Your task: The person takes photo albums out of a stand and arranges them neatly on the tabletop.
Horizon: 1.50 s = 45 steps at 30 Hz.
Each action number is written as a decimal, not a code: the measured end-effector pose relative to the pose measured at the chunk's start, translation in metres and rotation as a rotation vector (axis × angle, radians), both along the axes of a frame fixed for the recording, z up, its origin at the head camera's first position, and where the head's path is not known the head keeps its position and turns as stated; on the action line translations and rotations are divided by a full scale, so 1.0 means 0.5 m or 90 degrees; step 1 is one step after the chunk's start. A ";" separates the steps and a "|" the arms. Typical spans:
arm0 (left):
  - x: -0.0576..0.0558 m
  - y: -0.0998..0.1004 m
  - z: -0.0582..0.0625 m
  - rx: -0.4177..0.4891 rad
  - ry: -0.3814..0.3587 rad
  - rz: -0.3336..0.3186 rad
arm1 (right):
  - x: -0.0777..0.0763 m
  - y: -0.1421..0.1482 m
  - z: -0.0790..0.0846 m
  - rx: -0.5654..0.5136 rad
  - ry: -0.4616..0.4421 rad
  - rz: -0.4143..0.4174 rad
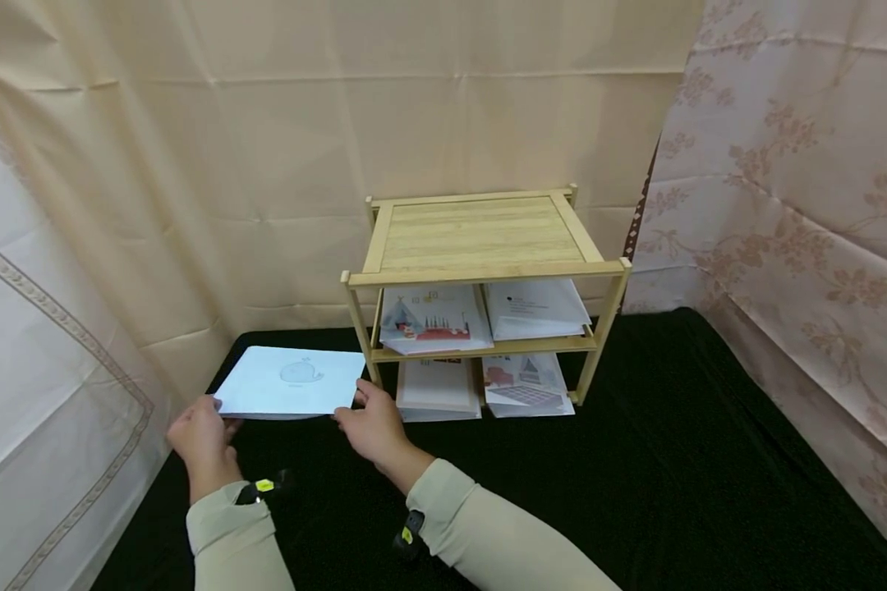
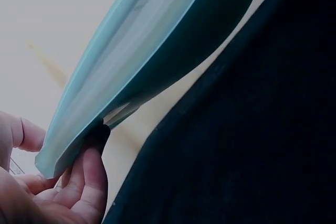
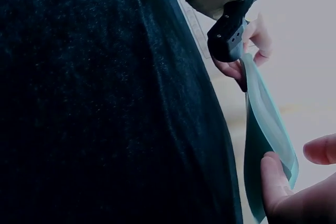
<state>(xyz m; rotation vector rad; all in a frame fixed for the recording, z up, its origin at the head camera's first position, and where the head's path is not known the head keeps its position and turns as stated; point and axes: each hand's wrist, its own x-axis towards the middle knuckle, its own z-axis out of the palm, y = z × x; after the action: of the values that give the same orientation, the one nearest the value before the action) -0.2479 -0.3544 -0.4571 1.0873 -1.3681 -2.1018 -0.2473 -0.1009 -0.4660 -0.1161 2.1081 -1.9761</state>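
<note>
A pale blue booklet (image 1: 266, 382) with a small whale drawing on its cover is held above the dark cloth, left of the wooden rack. My left hand (image 1: 201, 439) pinches its near left corner, the thumb on one side and fingers on the other. At the near right corner, my right hand (image 1: 377, 423) grips the booklet, with fingers along the right edge. The left wrist view shows the booklet (image 2: 136, 51) bowed, its cover layers parted over the left fingers (image 2: 94, 177). In the right wrist view the right thumb (image 3: 273, 177) presses against the booklet (image 3: 262, 114).
A wooden rack (image 1: 480, 234) stands right of the booklet. Its middle shelf bears a tent-picture booklet (image 1: 436, 320) and a white one (image 1: 535, 308). Beneath are another pale booklet (image 1: 439, 386) and a patterned one (image 1: 528, 382). Curtains (image 1: 303, 164) enclose the dark cloth (image 1: 695, 460).
</note>
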 end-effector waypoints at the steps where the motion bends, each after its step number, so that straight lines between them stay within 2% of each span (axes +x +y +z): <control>1: -0.001 -0.002 -0.004 0.002 -0.008 -0.008 | 0.000 -0.001 0.000 0.005 -0.005 -0.003; 8: -0.008 -0.009 -0.025 0.015 -0.045 -0.040 | 0.001 -0.001 -0.002 0.026 -0.031 -0.009; 15: -0.008 -0.014 -0.032 0.036 -0.060 -0.067 | -0.001 0.000 -0.007 0.034 -0.045 -0.013; 17: -0.006 -0.016 -0.034 0.030 -0.077 -0.081 | -0.002 0.000 -0.010 0.042 -0.049 -0.015; 20: -0.002 -0.019 -0.037 -0.006 -0.113 -0.109 | -0.003 0.001 -0.014 0.056 -0.049 -0.016; 24: -0.001 -0.019 -0.040 -0.087 -0.164 -0.147 | -0.001 0.002 -0.016 0.063 -0.055 -0.011; 29: -0.004 -0.014 -0.043 -0.203 -0.225 -0.165 | 0.000 0.002 -0.017 0.064 -0.047 -0.006; 39: 0.005 -0.006 -0.051 -0.421 -0.267 -0.197 | 0.003 0.008 -0.031 0.078 -0.043 0.014; 40: 0.006 -0.005 -0.051 -0.433 -0.273 -0.199 | 0.003 0.009 -0.032 0.081 -0.042 0.016; 45: 0.004 -0.005 -0.047 -0.425 -0.294 -0.225 | 0.007 0.017 -0.027 0.099 -0.048 0.034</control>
<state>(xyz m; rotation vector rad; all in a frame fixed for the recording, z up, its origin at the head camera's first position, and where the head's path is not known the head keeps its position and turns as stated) -0.2460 -0.3569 -0.4808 1.1160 -2.3990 -1.4129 -0.2437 -0.0923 -0.4796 -0.0681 2.1771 -1.7518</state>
